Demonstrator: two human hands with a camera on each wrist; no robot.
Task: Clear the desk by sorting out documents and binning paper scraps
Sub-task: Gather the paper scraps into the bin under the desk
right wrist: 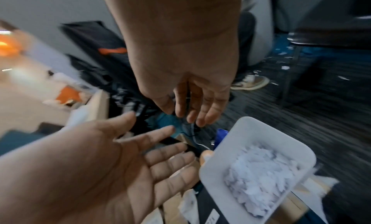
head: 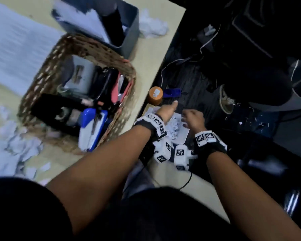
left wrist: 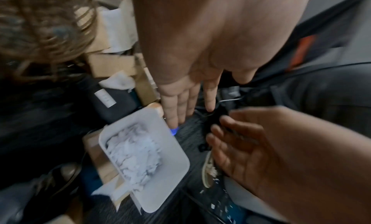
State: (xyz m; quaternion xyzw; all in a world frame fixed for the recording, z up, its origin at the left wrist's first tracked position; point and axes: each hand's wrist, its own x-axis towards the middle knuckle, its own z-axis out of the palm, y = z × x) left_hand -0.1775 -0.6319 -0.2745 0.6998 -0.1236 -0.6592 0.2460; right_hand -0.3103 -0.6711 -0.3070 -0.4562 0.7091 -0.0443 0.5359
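Observation:
Both of my hands hang past the desk's right edge, over a white bin (head: 184,135) on the floor that holds a heap of torn paper scraps (head: 172,126). My left hand (head: 170,108) is open, fingers straight, and holds nothing. My right hand (head: 191,117) is beside it, fingers loosely spread and empty. The left wrist view shows the left hand (left wrist: 184,106) above the bin (left wrist: 176,164) and its scraps (left wrist: 134,156). In the right wrist view the right hand (right wrist: 192,106) hangs beyond the bin (right wrist: 251,125). More scraps (head: 12,148) lie on the desk's left.
On the desk stand a wicker basket (head: 47,70) of stationery, a grey box (head: 129,28), a stack of documents (head: 15,44) and crumpled paper (head: 151,25). An orange cylinder (head: 155,95), cables, cardboard boxes and someone's shoe (head: 226,100) crowd the floor.

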